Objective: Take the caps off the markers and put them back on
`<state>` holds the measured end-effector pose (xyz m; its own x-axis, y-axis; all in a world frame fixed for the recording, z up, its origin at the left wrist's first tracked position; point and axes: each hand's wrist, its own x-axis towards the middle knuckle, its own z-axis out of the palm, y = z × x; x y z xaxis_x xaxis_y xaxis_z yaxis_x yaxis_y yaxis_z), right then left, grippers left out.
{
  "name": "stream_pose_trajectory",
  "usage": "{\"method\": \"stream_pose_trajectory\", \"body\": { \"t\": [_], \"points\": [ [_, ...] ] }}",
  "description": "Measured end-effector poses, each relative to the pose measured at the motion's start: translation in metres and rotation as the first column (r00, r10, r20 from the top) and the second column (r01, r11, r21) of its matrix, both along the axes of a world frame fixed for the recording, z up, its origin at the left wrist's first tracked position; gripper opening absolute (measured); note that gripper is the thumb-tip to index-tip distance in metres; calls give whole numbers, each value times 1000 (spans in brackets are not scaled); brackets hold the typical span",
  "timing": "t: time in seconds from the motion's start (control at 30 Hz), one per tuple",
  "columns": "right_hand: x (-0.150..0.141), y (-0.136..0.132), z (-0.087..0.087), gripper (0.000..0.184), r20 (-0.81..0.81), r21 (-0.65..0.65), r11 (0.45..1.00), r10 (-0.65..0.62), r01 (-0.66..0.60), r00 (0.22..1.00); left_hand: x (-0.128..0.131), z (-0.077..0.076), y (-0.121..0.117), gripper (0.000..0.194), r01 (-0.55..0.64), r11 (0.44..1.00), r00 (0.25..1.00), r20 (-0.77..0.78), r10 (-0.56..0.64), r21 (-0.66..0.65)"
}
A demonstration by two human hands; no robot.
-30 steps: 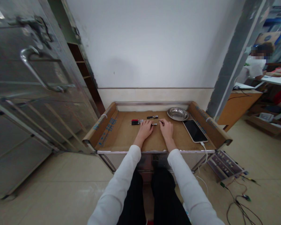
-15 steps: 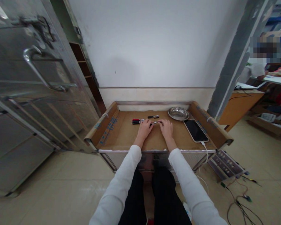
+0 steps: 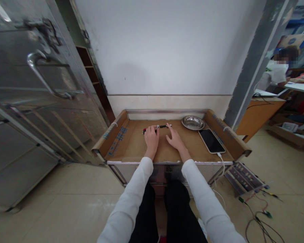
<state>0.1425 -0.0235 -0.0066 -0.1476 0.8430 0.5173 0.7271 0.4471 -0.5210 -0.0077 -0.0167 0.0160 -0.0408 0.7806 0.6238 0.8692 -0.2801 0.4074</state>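
My left hand (image 3: pixel 152 137) lies over a small group of pens, its fingers curled down around one pen whose light tip shows beside the index finger. Red and black ends of the grouped pens (image 3: pixel 144 131) stick out left of that hand; the rest is hidden under it. A separate black pen (image 3: pixel 163 126) lies crosswise on the cardboard, farther from me. My right hand (image 3: pixel 175 138) reaches toward its right end, thumb and index finger apart, with the index fingertip at or close to the pen.
A cardboard-lined cart top (image 3: pixel 131 148) has raised sides. At its right are a shiny metal bowl (image 3: pixel 193 123) and a phone (image 3: pixel 211 141) with a white cable (image 3: pixel 222 162). A metal door (image 3: pixel 40 84) stands left. Cables and a device (image 3: pixel 245 179) lie on the floor right; a person sits farther back.
Both hands were together at one pen; now they are apart. The left moved left and away from me with that pen to the group, while the right opened and reached toward the separate pen.
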Motion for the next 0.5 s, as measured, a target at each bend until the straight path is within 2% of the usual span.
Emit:
{"method": "stream_pose_trajectory", "body": {
  "t": [0.07, 0.17, 0.37, 0.5],
  "points": [
    [0, 5, -7, 66, 32, -23, 998, -53, 54, 998, -1, -2, -1, 21, -94, 995, 994, -61, 92, -37],
    [1, 11, -15, 55, 45, -44, 995, -91, 93, 995, -2, -5, -1, 18, -171, 982, 976, -152, 158, -76],
    [3, 14, -18, 35, 59, -40, 995, -88, 91, 994, 0, -8, -4, 18, -216, 971, 953, -240, 187, -102],
    [3, 14, -17, 31, 73, -40, 996, -76, 79, 994, 1, -8, -8, 18, -234, 966, 943, -267, 198, -112]
  ]
}}
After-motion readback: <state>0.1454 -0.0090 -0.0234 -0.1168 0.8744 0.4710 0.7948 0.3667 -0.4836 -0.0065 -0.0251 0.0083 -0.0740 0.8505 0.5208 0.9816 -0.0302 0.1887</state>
